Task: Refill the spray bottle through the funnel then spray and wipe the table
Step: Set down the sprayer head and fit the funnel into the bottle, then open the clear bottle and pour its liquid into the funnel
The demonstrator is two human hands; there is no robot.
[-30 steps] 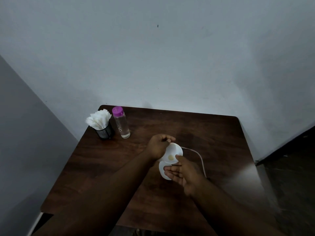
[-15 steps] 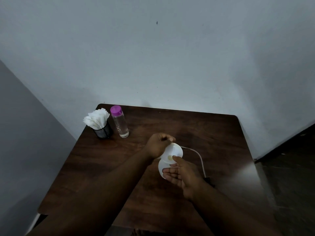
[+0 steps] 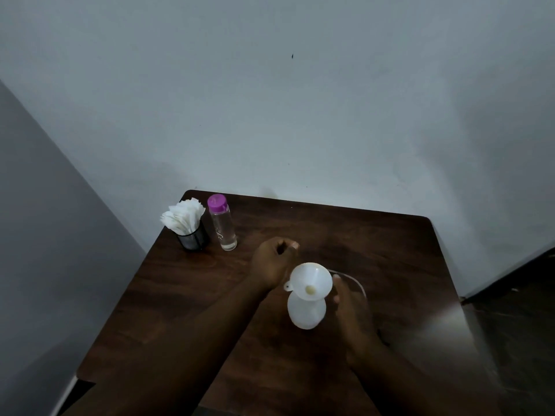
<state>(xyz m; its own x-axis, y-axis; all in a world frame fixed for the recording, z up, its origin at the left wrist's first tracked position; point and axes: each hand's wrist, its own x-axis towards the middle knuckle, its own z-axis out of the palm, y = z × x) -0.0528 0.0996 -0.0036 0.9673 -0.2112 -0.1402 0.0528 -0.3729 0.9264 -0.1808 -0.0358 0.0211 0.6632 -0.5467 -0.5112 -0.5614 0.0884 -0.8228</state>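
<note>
Spray bottle (image 3: 306,313), judged light and top-heavy under funnel (image 3: 312,279), wants a low body grip; right hand (image 3: 350,304) fingers straight alongside, left hand (image 3: 274,262) fingers curled, contents unclear.

funnel (image 3: 312,279) white | spray bottle (image 3: 306,313) white | table (image 3: 375,241) dark brown wood grain | cap (image 3: 216,202) magenta | napkins (image 3: 181,217) white | holder (image 3: 193,240) black

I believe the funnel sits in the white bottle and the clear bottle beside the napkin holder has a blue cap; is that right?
No: the head view shows the cap on the clear bottle is purple, not blue; the funnel does sit in the white bottle.
</note>
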